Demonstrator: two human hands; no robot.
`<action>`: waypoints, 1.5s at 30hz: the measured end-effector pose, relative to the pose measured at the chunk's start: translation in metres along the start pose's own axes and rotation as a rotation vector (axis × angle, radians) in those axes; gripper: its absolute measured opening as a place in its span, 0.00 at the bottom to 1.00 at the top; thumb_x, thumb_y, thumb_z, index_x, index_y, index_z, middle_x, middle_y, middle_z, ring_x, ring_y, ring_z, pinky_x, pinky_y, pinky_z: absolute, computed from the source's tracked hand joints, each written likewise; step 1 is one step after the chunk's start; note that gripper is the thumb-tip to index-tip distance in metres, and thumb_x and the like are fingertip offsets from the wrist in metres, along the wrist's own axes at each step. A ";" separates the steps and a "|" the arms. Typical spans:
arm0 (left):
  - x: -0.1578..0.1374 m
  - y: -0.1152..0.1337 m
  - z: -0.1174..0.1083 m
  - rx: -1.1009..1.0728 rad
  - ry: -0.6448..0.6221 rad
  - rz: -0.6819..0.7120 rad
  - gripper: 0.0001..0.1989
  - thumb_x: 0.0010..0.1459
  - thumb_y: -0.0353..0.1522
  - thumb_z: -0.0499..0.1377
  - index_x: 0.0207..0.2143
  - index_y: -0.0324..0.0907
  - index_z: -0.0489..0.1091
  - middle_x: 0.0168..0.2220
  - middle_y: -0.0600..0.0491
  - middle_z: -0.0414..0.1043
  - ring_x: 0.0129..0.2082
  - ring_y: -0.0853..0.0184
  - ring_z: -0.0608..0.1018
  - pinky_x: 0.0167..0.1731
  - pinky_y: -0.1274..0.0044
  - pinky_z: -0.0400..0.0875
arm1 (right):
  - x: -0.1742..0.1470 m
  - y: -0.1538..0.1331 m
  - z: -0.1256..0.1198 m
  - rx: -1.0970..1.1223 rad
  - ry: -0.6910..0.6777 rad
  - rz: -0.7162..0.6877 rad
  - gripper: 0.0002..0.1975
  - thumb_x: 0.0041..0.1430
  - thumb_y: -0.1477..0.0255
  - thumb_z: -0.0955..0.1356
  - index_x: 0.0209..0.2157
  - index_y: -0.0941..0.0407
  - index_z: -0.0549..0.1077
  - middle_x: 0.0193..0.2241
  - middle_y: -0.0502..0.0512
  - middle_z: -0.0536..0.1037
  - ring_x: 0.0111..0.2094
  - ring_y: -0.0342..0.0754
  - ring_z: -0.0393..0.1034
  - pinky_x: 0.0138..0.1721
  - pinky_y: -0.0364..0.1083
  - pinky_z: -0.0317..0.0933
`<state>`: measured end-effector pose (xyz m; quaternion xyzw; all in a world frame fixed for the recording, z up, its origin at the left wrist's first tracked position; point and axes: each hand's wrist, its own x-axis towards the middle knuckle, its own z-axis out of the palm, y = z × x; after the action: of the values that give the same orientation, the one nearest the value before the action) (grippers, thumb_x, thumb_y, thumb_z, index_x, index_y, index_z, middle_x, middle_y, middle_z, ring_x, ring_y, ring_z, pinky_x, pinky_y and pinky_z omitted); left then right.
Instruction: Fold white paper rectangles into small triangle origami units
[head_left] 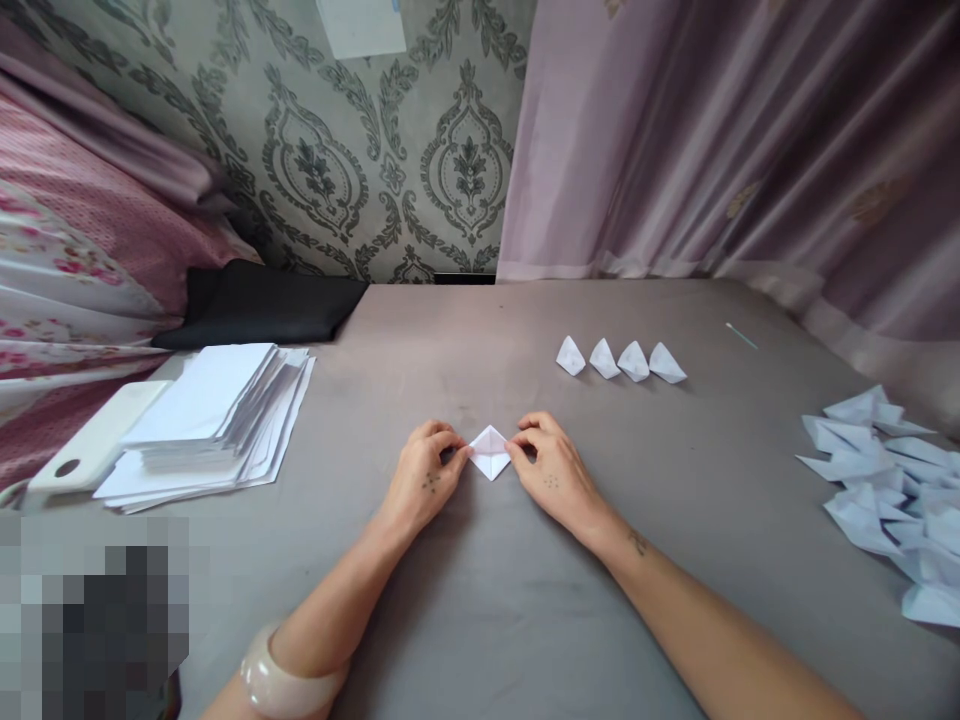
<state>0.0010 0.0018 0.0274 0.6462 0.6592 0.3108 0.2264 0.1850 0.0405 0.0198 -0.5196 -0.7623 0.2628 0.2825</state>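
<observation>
your pale bangle (289,685) circles your left forearm (349,585). past it, your left hand (424,475) and right hand (553,470) pinch opposite corners of a folded white paper diamond (491,455), centred over the grey tablecloth (480,610). a heap of folded papers (870,510) lies right, a stack of paper sheets (206,395) left. farther off, four small paper pieces (634,363) sit in a row.

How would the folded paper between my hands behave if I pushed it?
The folded paper would probably slide readily, since it looks small and thin. Its creases suggest some stiffness, though the folds may loosen without the fingers at its side corners.
</observation>
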 end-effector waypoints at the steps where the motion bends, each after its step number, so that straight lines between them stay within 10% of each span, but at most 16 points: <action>1: 0.000 0.000 -0.001 -0.003 -0.004 0.002 0.07 0.56 0.33 0.57 0.30 0.41 0.75 0.37 0.49 0.72 0.39 0.63 0.75 0.42 0.71 0.69 | 0.000 0.000 0.000 -0.001 0.002 0.005 0.08 0.56 0.73 0.65 0.25 0.57 0.74 0.41 0.59 0.70 0.37 0.47 0.70 0.44 0.48 0.64; 25: 0.013 0.000 0.005 0.060 -0.010 -0.132 0.07 0.51 0.32 0.60 0.22 0.40 0.71 0.32 0.49 0.66 0.35 0.62 0.70 0.37 0.68 0.68 | 0.011 -0.001 0.001 -0.027 -0.033 0.098 0.08 0.50 0.75 0.67 0.20 0.56 0.75 0.41 0.58 0.70 0.39 0.49 0.69 0.45 0.49 0.63; 35: 0.004 0.000 0.008 0.242 -0.131 0.399 0.18 0.62 0.23 0.46 0.47 0.44 0.70 0.43 0.48 0.69 0.40 0.63 0.67 0.42 0.70 0.65 | 0.014 0.009 -0.011 0.099 -0.090 0.095 0.04 0.50 0.71 0.69 0.25 0.57 0.70 0.38 0.54 0.69 0.32 0.42 0.68 0.38 0.45 0.63; 45: -0.004 0.010 0.003 0.618 -0.219 0.546 0.17 0.63 0.26 0.48 0.53 0.40 0.66 0.50 0.45 0.67 0.47 0.58 0.66 0.43 0.68 0.63 | 0.000 0.006 -0.014 0.265 0.061 -0.057 0.12 0.56 0.79 0.61 0.37 0.56 0.73 0.37 0.53 0.76 0.38 0.44 0.71 0.41 0.44 0.64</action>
<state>0.0101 -0.0023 0.0318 0.8637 0.4981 0.0767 0.0002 0.1987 0.0437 0.0250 -0.4635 -0.7265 0.3370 0.3793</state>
